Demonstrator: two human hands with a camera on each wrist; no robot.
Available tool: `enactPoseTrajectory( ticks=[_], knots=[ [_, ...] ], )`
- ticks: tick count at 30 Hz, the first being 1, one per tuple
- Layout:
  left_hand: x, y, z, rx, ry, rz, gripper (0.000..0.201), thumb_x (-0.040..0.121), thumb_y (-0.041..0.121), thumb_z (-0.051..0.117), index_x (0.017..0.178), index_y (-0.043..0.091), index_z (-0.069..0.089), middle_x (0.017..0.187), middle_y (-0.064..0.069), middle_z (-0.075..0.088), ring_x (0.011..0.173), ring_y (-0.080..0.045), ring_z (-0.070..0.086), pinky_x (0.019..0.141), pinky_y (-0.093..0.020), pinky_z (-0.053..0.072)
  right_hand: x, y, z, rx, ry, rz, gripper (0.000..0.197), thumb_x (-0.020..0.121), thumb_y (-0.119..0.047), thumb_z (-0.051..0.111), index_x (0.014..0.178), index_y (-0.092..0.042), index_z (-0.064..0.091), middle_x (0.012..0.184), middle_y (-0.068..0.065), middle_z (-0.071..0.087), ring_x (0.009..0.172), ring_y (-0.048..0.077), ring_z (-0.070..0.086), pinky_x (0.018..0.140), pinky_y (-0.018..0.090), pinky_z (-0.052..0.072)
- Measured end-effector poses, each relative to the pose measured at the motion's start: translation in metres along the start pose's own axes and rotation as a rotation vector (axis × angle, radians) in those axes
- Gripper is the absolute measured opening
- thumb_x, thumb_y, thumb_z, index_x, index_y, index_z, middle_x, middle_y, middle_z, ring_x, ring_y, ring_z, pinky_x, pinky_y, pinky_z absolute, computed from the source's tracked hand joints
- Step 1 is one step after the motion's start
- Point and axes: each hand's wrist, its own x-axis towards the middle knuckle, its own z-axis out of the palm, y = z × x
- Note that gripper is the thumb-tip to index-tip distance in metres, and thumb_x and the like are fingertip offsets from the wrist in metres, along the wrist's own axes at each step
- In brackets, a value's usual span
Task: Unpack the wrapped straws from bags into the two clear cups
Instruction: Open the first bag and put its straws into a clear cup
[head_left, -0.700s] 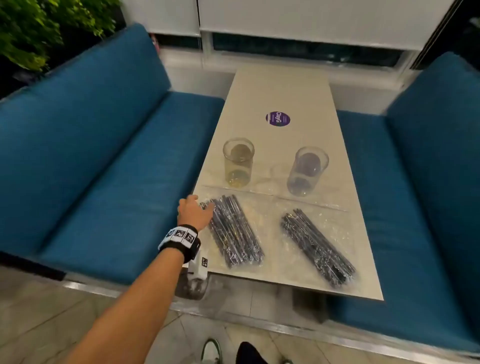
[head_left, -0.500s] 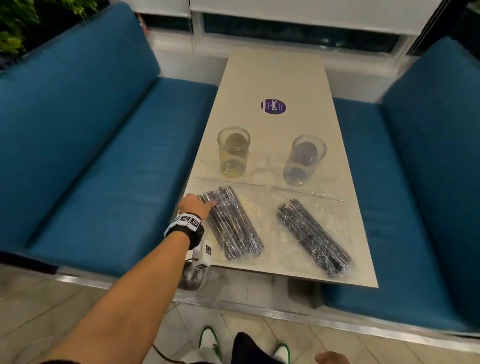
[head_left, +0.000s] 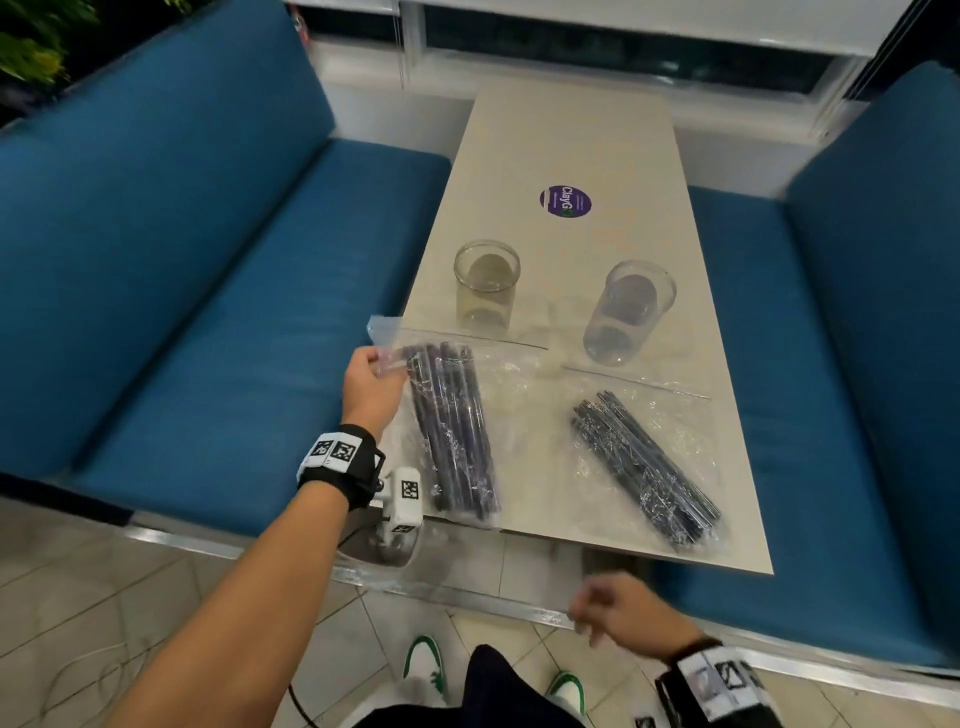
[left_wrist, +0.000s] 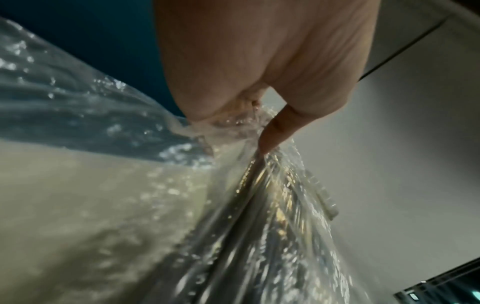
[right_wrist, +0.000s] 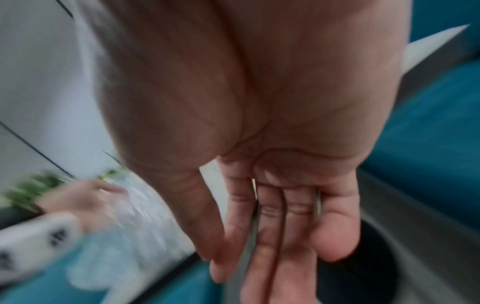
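Note:
Two clear bags of dark wrapped straws lie on the near end of the beige table (head_left: 571, 130). My left hand (head_left: 371, 382) pinches the far corner of the left bag (head_left: 452, 426) and holds that corner raised off the table; in the left wrist view the crumpled plastic (left_wrist: 233, 125) is caught between thumb and fingers. The right bag (head_left: 647, 467) lies flat and untouched. Behind the bags stand two clear cups, one on the left (head_left: 487, 287) and one on the right (head_left: 629, 312), both with nothing in them. My right hand (head_left: 618, 608) hangs below the table's near edge, fingers (right_wrist: 285, 236) straight, holding nothing.
Blue padded benches (head_left: 182, 260) run along both sides of the table, the right one (head_left: 857, 364) close to the right bag. A round purple sticker (head_left: 565, 201) marks the table beyond the cups. Tiled floor and my green-and-white shoes (head_left: 426, 670) are below.
My left hand, which rested on the left bag's edge, now pinches its corner and has lifted it. My right hand has come into view below the table. The head camera has moved closer.

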Motion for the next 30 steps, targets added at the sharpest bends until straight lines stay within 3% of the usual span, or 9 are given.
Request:
enactPoseTrajectory(
  ticks=[4,7,10,13,17,19,22,26,30],
  knots=[
    [-0.011,0.028,0.002,-0.164,-0.178,0.075,0.028,0.094,-0.008,0.067,0.106,0.016,0.058,0.115,-0.001,0.078,0.096,-0.008,0.074,0.089,-0.034,0.058,-0.023,-0.105,-0.049,0.015,0.203,-0.348,0.012,0.102,-0.029,0.067,0.095,-0.020,0.072,0.085,-0.002,0.077,0.067,0.001,0.065,0.069,0.016,0.051],
    [-0.025,0.047,0.011,-0.196,-0.335,0.148,0.031,0.095,-0.010,0.068,0.104,0.020,0.063,0.103,0.000,0.079,0.095,-0.015,0.073,0.085,-0.032,0.055,-0.030,-0.176,-0.079,0.020,0.568,-0.602,0.008,0.100,-0.023,0.070,0.099,-0.016,0.073,0.087,-0.006,0.073,0.073,0.003,0.059,0.069,0.013,0.047],
    [-0.040,0.056,0.020,-0.215,-0.435,0.182,0.028,0.095,-0.009,0.068,0.101,0.018,0.065,0.097,0.000,0.082,0.096,-0.018,0.074,0.084,-0.031,0.055,-0.001,-0.207,-0.103,-0.104,0.774,-0.570,0.034,0.099,-0.035,0.068,0.128,-0.018,0.065,0.112,0.000,0.067,0.101,0.017,0.059,0.090,0.028,0.050],
    [-0.050,0.059,0.026,-0.215,-0.496,0.191,0.029,0.094,-0.012,0.069,0.101,0.016,0.065,0.091,0.001,0.084,0.088,-0.012,0.076,0.084,-0.028,0.056,0.022,-0.216,-0.117,-0.141,0.736,-0.438,0.044,0.104,-0.042,0.060,0.136,-0.012,0.065,0.121,0.006,0.070,0.112,0.020,0.061,0.102,0.036,0.047],
    [-0.057,0.064,0.028,-0.144,-0.490,0.200,0.031,0.091,-0.005,0.075,0.109,0.018,0.065,0.105,-0.001,0.081,0.101,-0.014,0.075,0.096,-0.034,0.056,0.029,-0.213,-0.117,0.091,0.801,-0.471,0.023,0.101,-0.030,0.067,0.100,-0.012,0.081,0.092,0.002,0.079,0.083,0.016,0.070,0.089,0.037,0.058],
    [-0.063,0.066,0.029,0.094,-0.277,0.373,0.034,0.088,0.007,0.078,0.113,0.022,0.061,0.120,0.001,0.070,0.114,-0.017,0.062,0.107,-0.039,0.049,0.031,-0.209,-0.116,0.172,0.866,-0.467,0.019,0.098,-0.028,0.072,0.093,-0.013,0.082,0.082,0.000,0.079,0.077,0.019,0.074,0.088,0.040,0.061],
    [-0.081,0.075,0.030,0.117,0.157,0.739,0.022,0.083,0.016,0.072,0.099,0.015,0.057,0.100,-0.004,0.061,0.094,-0.021,0.053,0.089,-0.036,0.044,0.027,-0.208,-0.116,0.255,0.877,-0.461,0.014,0.095,-0.022,0.075,0.091,-0.011,0.082,0.076,0.000,0.078,0.069,0.020,0.075,0.078,0.042,0.066],
    [-0.094,0.096,0.040,0.063,-0.163,0.608,0.031,0.098,0.041,0.069,0.081,0.015,0.064,0.069,0.005,0.063,0.064,-0.010,0.053,0.066,-0.026,0.046,0.019,-0.210,-0.112,0.260,0.838,-0.512,0.013,0.091,-0.025,0.082,0.085,-0.014,0.079,0.071,-0.002,0.075,0.064,0.020,0.075,0.067,0.031,0.065],
    [-0.087,0.097,0.050,0.068,-0.336,0.470,0.028,0.102,0.043,0.066,0.086,0.020,0.070,0.074,0.004,0.071,0.068,-0.012,0.061,0.070,-0.029,0.052,0.015,-0.212,-0.113,0.224,0.790,-0.550,0.016,0.089,-0.024,0.083,0.082,-0.012,0.076,0.069,-0.003,0.073,0.065,0.019,0.072,0.069,0.031,0.060]
  ],
)
